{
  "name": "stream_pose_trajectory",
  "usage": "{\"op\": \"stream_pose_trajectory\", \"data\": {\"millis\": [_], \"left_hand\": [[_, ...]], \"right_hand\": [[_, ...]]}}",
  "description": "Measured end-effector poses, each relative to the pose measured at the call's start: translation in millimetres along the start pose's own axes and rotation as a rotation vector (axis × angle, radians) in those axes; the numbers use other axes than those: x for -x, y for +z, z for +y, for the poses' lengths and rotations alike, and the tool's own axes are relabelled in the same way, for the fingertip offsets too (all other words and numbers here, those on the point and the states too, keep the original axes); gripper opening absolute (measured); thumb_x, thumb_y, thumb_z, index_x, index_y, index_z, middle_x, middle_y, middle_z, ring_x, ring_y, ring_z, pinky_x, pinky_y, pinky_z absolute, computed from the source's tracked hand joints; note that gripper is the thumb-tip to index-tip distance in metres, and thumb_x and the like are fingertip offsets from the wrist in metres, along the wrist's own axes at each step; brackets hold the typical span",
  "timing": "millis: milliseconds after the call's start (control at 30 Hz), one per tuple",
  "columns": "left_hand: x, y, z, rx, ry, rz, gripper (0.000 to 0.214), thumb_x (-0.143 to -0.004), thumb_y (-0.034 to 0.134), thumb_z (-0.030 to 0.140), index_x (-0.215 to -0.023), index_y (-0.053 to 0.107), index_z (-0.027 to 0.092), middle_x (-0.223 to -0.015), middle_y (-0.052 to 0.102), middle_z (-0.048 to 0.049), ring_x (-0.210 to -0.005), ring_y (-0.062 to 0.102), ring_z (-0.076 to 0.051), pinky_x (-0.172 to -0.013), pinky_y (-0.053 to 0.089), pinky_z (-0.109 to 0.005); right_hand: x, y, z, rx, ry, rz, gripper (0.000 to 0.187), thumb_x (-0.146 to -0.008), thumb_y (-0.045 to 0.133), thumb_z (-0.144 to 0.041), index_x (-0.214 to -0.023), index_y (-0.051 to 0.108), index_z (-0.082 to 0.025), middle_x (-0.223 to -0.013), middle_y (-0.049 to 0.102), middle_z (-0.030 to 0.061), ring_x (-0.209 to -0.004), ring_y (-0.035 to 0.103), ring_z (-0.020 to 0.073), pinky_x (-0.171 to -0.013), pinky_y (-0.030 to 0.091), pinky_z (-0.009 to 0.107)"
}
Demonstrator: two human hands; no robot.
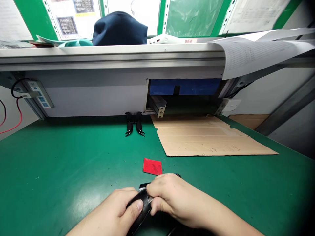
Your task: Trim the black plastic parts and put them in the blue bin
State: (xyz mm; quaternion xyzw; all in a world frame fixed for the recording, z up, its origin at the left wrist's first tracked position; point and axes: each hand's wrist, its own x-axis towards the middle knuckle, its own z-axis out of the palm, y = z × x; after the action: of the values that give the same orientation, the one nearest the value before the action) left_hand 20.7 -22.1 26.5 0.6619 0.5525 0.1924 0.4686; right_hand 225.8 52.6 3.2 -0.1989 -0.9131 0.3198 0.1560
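Note:
My left hand (125, 208) is closed round a black curved plastic part (139, 209), its thumb pressed along the near face. Against the part's right edge works my right hand (169, 198), fingers curled in a fist. A thin, pale metal blade (150, 199) shows between its thumb and forefinger, and a dark end (178, 175) pokes out behind the knuckles; the rest of this tool is hidden. Just beyond both hands lies a red rectangular piece (152, 166) with dark scribbles on it. Another black shape (187, 231) is partly visible below my right forearm.
Two curved black pieces (134, 124) with pointed tips lie at the back of the green table (73, 164). A flat cardboard sheet (211, 137) covers the back right. Above it, a blue panel (197, 87) fills an opening. Papers (258, 55) overhang the shelf; a power strip (40, 95) hangs left.

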Motion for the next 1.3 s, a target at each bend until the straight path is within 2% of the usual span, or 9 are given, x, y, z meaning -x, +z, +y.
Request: {"op": "stream_pose_trajectory", "data": {"millis": [100,167,300,500,633,733,800,1100,1300], "left_hand": [[-1.9,-0.3,-1.0,0.075,0.007,0.089,0.034,-0.091,0.038,0.048,-0.08,0.056,0.021,-0.083,0.056,-0.0013,-0.082,0.051,-0.019,-0.075,0.039,-0.025],[-3.5,-1.0,-2.0,0.199,-0.026,0.078,0.035,-0.092,0.036,0.051,-0.09,0.055,0.021,-0.077,0.053,0.0007,-0.073,0.049,-0.016,-0.067,0.039,-0.023],[-6.6,1.1,-8.1,0.477,-0.101,0.033,0.046,-0.094,0.032,0.055,-0.129,0.036,0.025,-0.065,0.054,0.003,-0.059,0.047,-0.014,-0.055,0.033,-0.021],[-11.6,8.4,-17.4,0.667,-0.095,0.061,0.053,-0.093,0.036,0.056,-0.13,0.037,0.018,-0.062,0.06,-0.0023,-0.059,0.05,-0.015,-0.061,0.039,-0.025],[-11.4,9.1,-11.4,0.708,-0.124,0.117,0.049,-0.091,0.042,0.054,-0.121,0.047,0.016,-0.055,0.056,-0.0006,-0.051,0.047,-0.013,-0.054,0.037,-0.022],[-10.2,10.9,-6.0,0.694,-0.081,0.185,0.045,-0.089,0.048,0.055,-0.11,0.053,0.015,-0.05,0.053,0.0011,-0.049,0.044,-0.011,-0.052,0.035,-0.02],[-9.5,12.8,-4.4,0.697,-0.066,0.215,0.044,-0.087,0.051,0.055,-0.106,0.055,0.016,-0.05,0.051,0.0023,-0.048,0.044,-0.011,-0.051,0.035,-0.019],[-7.5,13.6,-12.2,0.526,-0.126,0.248,0.058,-0.083,0.051,0.064,-0.118,0.046,0.018,-0.076,0.058,-0.0004,-0.054,0.049,-0.012,-0.054,0.04,-0.024],[-10.6,13.4,-15.3,0.43,-0.023,0.176,0.042,-0.089,0.043,0.06,-0.094,0.049,0.018,-0.074,0.052,0.0005,-0.055,0.045,-0.01,-0.054,0.04,-0.023]], "right_hand": [[5.6,-14.9,1.7,-0.284,0.007,0.108,0.067,-0.105,0.027,-0.075,-0.072,0.039,-0.018,-0.065,0.035,-0.0046,-0.057,0.032,0.0167,-0.053,0.024,0.024],[6.6,-19.2,1.8,-0.256,0.028,0.216,0.065,-0.103,0.03,-0.078,-0.077,0.044,-0.019,-0.071,0.039,-0.0036,-0.062,0.036,0.0181,-0.056,0.027,0.025],[1.0,-8.4,1.6,0.212,0.037,0.28,0.069,-0.099,0.02,-0.081,-0.096,0.053,-0.02,-0.092,0.048,0.0014,-0.079,0.042,0.0242,-0.069,0.031,0.03],[-7.7,9.5,1.6,0.646,0.043,0.334,0.082,-0.1,-0.012,-0.066,-0.086,0.052,-0.016,-0.084,0.041,0.0035,-0.073,0.04,0.0245,-0.063,0.028,0.033],[-9.2,10.9,0.6,0.77,0.084,0.321,0.059,-0.11,0.025,-0.063,-0.084,0.05,-0.016,-0.084,0.039,0.0023,-0.073,0.039,0.0234,-0.062,0.027,0.034],[-10.2,13.2,0.9,0.843,0.126,0.246,0.047,-0.095,0.075,-0.052,-0.08,0.049,-0.017,-0.082,0.04,0.0003,-0.072,0.039,0.0224,-0.062,0.026,0.033],[-10.4,15.4,1.6,0.85,0.13,0.223,0.049,-0.084,0.089,-0.043,-0.079,0.048,-0.017,-0.079,0.041,-0.0009,-0.072,0.039,0.0217,-0.061,0.026,0.033],[-14.2,19.6,4.0,0.803,0.134,0.135,0.05,-0.09,0.083,-0.052,-0.075,0.05,-0.018,-0.074,0.049,-0.0003,-0.068,0.045,0.022,-0.06,0.028,0.032],[-12.7,18.5,8.1,0.65,0.133,0.042,0.049,-0.089,0.087,-0.045,-0.074,0.049,-0.018,-0.071,0.052,-0.003,-0.065,0.05,0.0205,-0.06,0.031,0.029]]}}
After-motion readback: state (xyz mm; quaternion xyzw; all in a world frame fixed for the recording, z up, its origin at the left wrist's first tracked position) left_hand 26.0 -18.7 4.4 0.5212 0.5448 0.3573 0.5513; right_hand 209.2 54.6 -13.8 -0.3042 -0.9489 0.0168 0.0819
